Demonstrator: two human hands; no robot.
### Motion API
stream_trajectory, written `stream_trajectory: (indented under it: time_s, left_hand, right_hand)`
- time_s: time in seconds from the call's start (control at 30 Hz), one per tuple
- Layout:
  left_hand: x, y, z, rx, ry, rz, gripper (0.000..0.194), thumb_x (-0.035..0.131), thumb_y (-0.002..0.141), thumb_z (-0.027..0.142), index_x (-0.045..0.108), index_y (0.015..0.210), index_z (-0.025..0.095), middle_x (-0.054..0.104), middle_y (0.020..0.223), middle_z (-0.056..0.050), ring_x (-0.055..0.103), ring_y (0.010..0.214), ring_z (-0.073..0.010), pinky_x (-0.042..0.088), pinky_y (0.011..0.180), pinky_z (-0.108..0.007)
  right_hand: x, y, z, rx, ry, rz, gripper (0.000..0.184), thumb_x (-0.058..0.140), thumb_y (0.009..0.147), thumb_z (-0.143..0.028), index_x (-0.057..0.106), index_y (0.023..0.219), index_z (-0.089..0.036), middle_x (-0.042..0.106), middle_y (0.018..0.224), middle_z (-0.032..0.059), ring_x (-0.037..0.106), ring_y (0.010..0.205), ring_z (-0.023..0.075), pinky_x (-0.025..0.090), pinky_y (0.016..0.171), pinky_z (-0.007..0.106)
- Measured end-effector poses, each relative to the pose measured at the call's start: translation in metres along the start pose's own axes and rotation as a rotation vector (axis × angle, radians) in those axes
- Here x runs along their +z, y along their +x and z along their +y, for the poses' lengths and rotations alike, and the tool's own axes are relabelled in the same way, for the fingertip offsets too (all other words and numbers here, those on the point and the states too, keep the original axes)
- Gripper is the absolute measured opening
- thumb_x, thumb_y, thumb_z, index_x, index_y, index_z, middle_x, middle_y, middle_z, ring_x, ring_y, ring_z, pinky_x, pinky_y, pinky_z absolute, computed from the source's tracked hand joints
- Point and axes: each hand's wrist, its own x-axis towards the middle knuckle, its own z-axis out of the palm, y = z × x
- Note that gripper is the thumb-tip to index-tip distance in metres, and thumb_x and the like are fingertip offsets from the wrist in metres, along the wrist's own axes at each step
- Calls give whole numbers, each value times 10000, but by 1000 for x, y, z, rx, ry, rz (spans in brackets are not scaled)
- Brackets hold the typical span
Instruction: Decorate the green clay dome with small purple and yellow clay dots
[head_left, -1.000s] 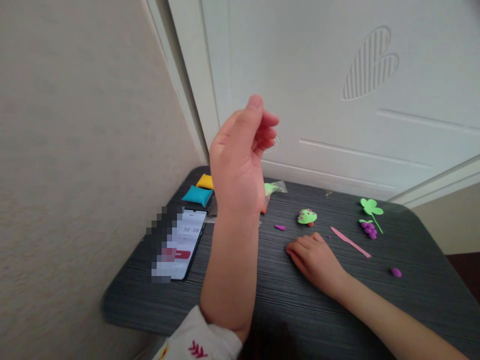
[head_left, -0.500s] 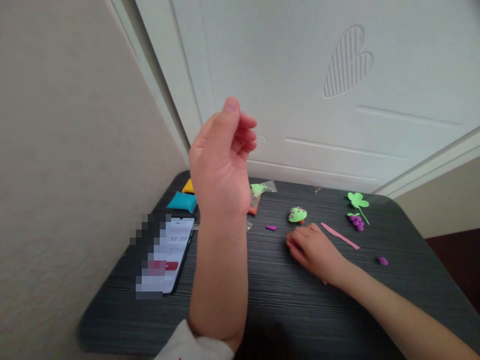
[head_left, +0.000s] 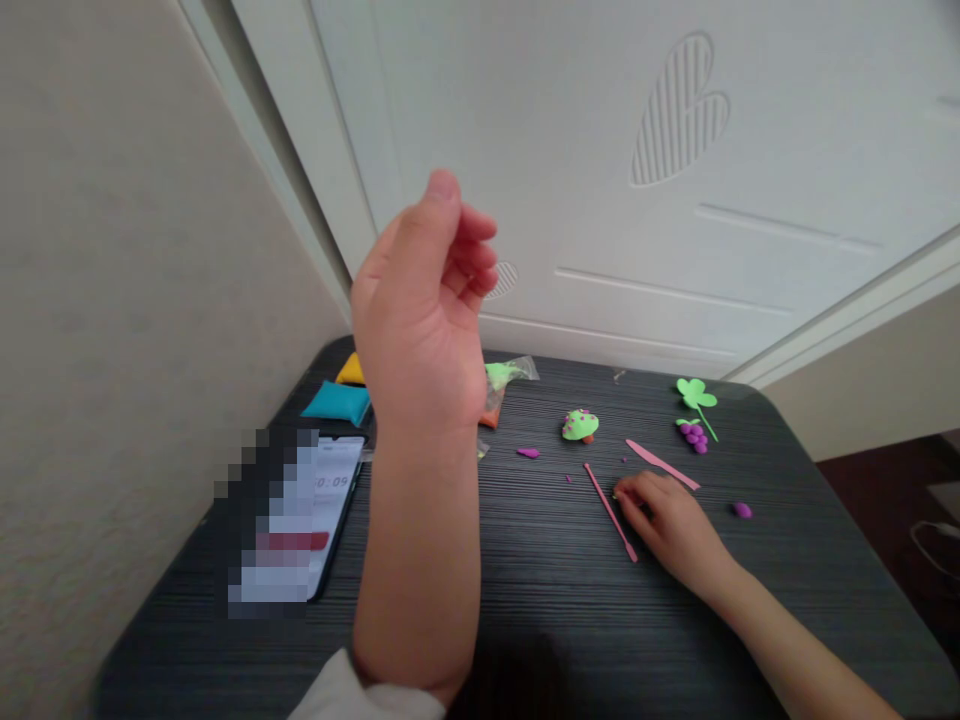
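My left hand point(head_left: 424, 300) is raised high above the dark table point(head_left: 525, 620), its fingers curled loosely toward the thumb; nothing shows in them. My right hand point(head_left: 671, 525) rests on the table, fingers bent down beside a thin pink stick point(head_left: 610, 498) that it touches at the fingertips. Whether it grips anything I cannot make out. A green clay mushroom with purple dots point(head_left: 580, 425) stands just beyond the stick. A flat pink clay tool point(head_left: 661, 464) lies behind my right hand.
A phone point(head_left: 322, 515) lies at the left. Teal point(head_left: 336, 401) and yellow point(head_left: 351, 370) clay packs sit at the back left, a clear bag with green clay point(head_left: 506, 373) behind my arm. Green clover point(head_left: 695, 394), purple grapes point(head_left: 694, 436) and purple bits point(head_left: 742, 510) lie right. A white door stands behind.
My right hand slid to the right, uncovering the thin pink stick. The view shifted, so everything sits further left. My left hand stays raised with curled fingers.
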Motion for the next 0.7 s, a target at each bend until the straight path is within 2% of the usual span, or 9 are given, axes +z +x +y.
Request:
stream_trajectory:
  time_s: [0.2, 0.33, 0.5, 0.7]
  left_hand:
    - [1, 0, -3, 1, -9, 11, 217, 582, 769, 292, 572, 582, 183, 474, 639, 9, 450, 558, -83, 427, 536, -214]
    - [3, -1, -6, 7, 5, -5, 212, 568, 779, 295, 570, 603, 176, 475, 661, 7, 454, 562, -85, 418, 555, -230]
    - [4, -1, -7, -37, 34, -15, 207, 571, 772, 302, 575, 599, 188, 498, 676, 6, 466, 571, -88, 418, 572, -235]
    - [6, -3, -8, -48, -11, -17, 216, 590, 765, 285, 595, 575, 183, 485, 621, 8, 448, 562, -79, 410, 551, -217]
  right_hand:
    - [8, -9, -2, -19, -39, 19, 239, 478, 872, -302, 542, 1050, -156, 571, 1044, 61, 572, 884, 149, 490, 769, 352]
    - [5, -15, 0, -48, -50, -6, 230, 477, 874, -297, 546, 1041, -155, 575, 1033, 59, 573, 877, 146, 491, 765, 347]
    - [-3, -8, 2, -86, -52, -50, 236, 478, 872, -300, 545, 1047, -156, 573, 1044, 61, 573, 886, 150, 490, 771, 352]
    - [5, 3, 6, -99, 58, -31, 272, 491, 865, -306, 526, 1088, -153, 555, 1088, 70, 566, 925, 167, 485, 788, 373]
